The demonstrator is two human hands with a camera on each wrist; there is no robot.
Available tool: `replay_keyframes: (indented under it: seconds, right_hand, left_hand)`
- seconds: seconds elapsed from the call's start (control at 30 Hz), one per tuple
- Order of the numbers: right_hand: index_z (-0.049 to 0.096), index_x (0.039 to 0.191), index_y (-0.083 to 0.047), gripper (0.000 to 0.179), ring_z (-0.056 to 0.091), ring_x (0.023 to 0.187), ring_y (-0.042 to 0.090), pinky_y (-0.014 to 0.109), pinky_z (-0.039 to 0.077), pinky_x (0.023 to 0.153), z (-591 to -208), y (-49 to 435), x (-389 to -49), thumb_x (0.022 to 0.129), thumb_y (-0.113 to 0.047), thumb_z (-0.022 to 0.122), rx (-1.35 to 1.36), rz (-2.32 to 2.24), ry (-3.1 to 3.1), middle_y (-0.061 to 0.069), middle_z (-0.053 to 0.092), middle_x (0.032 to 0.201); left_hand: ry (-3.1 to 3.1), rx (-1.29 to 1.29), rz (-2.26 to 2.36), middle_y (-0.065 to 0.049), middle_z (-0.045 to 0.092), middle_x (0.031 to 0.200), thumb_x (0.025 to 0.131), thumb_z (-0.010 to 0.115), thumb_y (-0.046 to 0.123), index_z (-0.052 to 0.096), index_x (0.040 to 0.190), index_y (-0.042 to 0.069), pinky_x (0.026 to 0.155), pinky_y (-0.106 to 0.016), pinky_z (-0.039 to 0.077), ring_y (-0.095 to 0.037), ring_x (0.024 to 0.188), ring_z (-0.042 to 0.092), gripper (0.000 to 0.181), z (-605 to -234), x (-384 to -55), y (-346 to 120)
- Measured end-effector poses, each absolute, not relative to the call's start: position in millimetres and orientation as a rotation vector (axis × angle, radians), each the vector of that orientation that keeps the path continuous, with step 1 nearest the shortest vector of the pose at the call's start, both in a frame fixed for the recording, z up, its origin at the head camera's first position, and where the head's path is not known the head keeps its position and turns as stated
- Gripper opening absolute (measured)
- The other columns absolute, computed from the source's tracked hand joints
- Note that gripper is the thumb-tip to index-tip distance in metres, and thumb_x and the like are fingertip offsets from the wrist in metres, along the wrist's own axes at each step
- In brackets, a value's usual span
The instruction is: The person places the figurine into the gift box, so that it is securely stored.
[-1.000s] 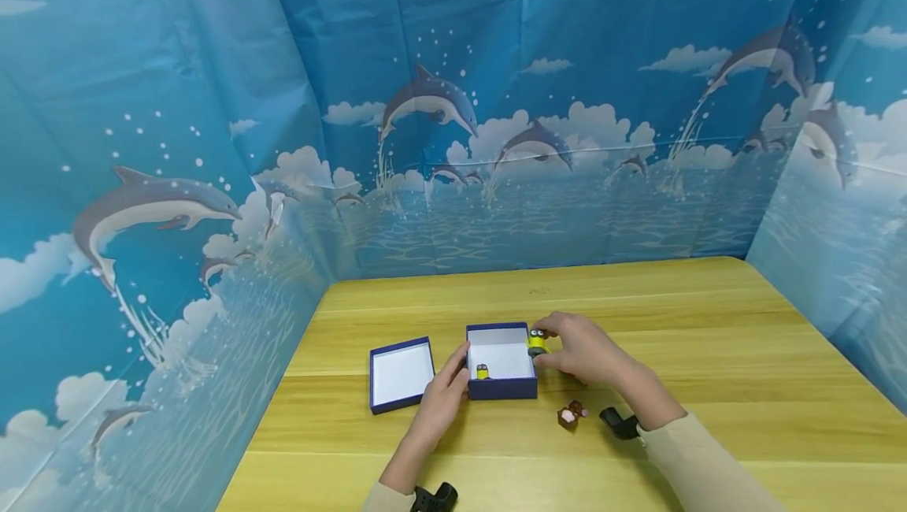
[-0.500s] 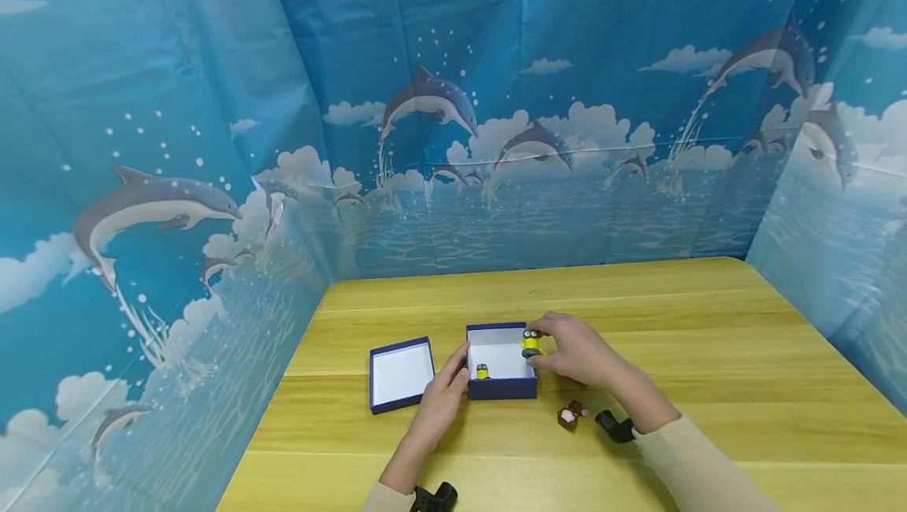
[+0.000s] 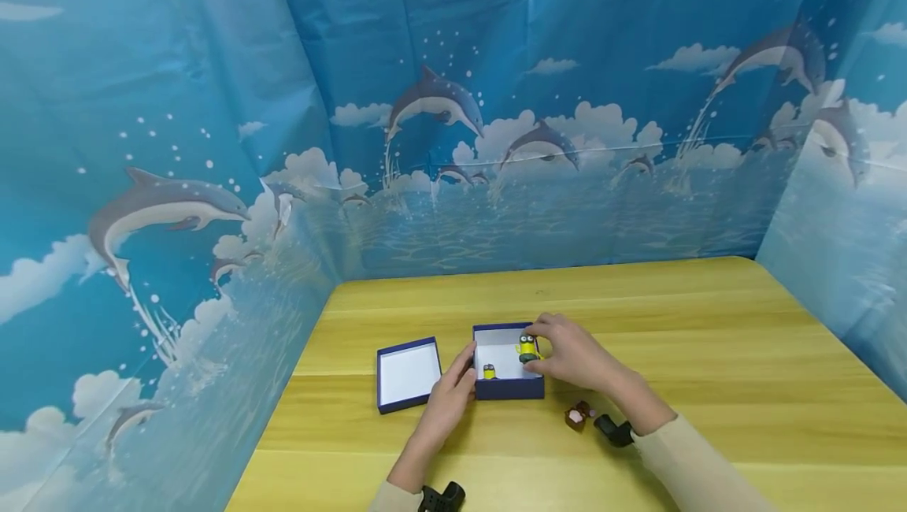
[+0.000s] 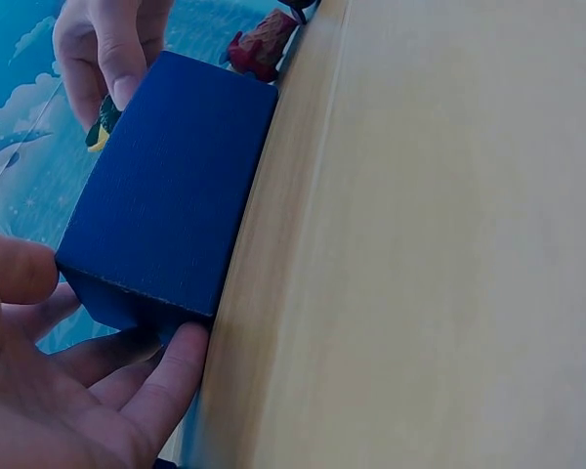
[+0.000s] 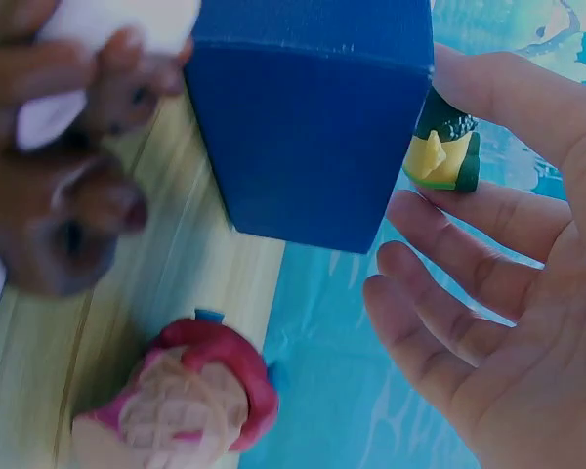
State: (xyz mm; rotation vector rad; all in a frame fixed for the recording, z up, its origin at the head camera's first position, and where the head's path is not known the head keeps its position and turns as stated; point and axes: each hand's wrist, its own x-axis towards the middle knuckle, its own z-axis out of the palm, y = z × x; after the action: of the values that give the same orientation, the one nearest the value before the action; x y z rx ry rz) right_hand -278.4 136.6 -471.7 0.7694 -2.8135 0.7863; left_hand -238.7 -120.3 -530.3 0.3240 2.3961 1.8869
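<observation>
A dark blue open box (image 3: 509,390) with a white inside stands on the table. My left hand (image 3: 448,398) rests at its left wall, thumb at the front corner, fingers reaching along the side. My right hand (image 3: 570,350) pinches a yellow minion figure (image 3: 527,348) upright between thumb and fingers, at the right end of the box's inside. In the right wrist view the box wall partly hides this minion figure (image 5: 444,147). Another minion figure (image 3: 490,371) shows inside the box at the front left, its lower part hidden by the front wall.
A blue box lid (image 3: 409,375), white side up, lies left of the box. A brown toy figure (image 3: 577,416) with a pinkish-white part lies near my right wrist. The right wrist view shows a red toy (image 5: 220,391) with a waffle pattern. A dolphin-print curtain (image 3: 453,205) surrounds the table (image 3: 673,315).
My right hand has moved left with the minion figure, from beside the box's right wall to over its inside. My left hand stays at the box. The head view has shifted slightly.
</observation>
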Motion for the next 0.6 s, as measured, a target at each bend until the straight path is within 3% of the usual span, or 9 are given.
replay_keyframes:
  seconds: [0.6]
  right_hand:
    - [0.075, 0.118, -0.013, 0.052, 0.059, 0.1, 0.023, 0.039, 0.047, 0.074, -469, 113, -292, 0.073, -0.034, 0.091, 0.839, 0.722, -2.828, 0.0, 0.069, 0.108]
  left_hand:
    - [2.368, 0.323, 1.893, -0.01, 0.036, 0.159, 0.11, 0.041, 0.029, 0.036, 0.158, 0.025, 0.097, -0.048, 0.052, -0.032, 0.132, 0.049, 0.049, -531, -239, -117]
